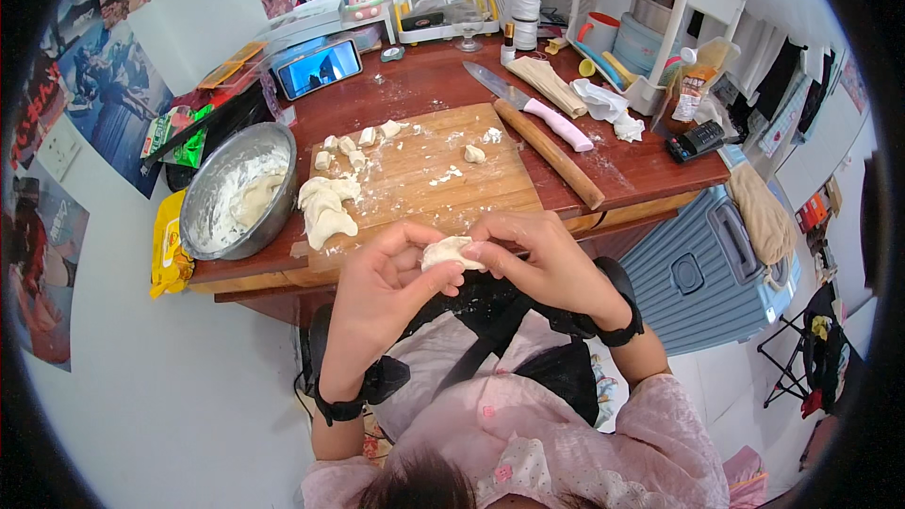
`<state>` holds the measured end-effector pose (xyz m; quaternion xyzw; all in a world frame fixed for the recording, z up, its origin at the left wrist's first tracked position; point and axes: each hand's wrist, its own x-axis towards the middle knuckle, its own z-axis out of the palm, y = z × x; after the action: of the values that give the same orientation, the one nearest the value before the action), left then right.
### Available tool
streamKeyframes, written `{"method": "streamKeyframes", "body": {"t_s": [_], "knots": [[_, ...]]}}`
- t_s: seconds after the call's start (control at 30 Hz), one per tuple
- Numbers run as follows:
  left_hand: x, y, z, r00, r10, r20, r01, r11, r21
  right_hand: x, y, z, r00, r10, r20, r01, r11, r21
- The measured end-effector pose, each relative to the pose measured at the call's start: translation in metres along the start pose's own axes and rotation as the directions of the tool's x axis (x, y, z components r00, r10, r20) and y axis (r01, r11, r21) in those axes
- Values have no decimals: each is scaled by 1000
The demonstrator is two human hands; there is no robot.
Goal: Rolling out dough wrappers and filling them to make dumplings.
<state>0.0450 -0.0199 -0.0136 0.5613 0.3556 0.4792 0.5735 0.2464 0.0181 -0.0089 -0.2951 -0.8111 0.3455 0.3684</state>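
Observation:
Between both hands, just off the near edge of the wooden cutting board (424, 184), is a flattened piece of dough (447, 253). My left hand (389, 283) holds its left side with curled fingers. The thumb and fingers of my right hand (544, 261) pinch its right side. Several small cut dough pieces (356, 159) lie at the board's far left, above a pile of flattened dough (327, 208). One small dough lump (474, 154) sits alone toward the right. Loose flour is scattered over the board.
A metal bowl (283, 155) with floury dough (256, 199) stands left of the board. On the right lie a wooden rolling pin (551, 155) and a knife with a pink handle (558, 124). A phone (319, 71) leans at the back. A remote control (696, 141) lies near the right edge.

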Motion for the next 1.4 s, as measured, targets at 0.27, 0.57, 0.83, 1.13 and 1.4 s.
{"method": "streamKeyframes", "body": {"t_s": [0.27,0.57,0.83,1.13,1.4], "knots": [[-2,5,2,1000,15,11,-15,999,-42,0,0,2,999,54,-1,-54,993,104],[-1,2,-4,999,38,-13,-38,999,-24,-3,0,-2,990,94,101,-107,987,122],[-1,4,0,998,65,-14,-66,997,-43,-2,-4,-1,992,123,28,-126,980,154],[-2,5,0,993,98,-64,-98,995,2,-2,5,1,998,65,-9,-59,953,297],[1,0,6,984,137,-116,-110,971,213,-2,-11,-1,988,-80,-132,73,996,-60]]}}
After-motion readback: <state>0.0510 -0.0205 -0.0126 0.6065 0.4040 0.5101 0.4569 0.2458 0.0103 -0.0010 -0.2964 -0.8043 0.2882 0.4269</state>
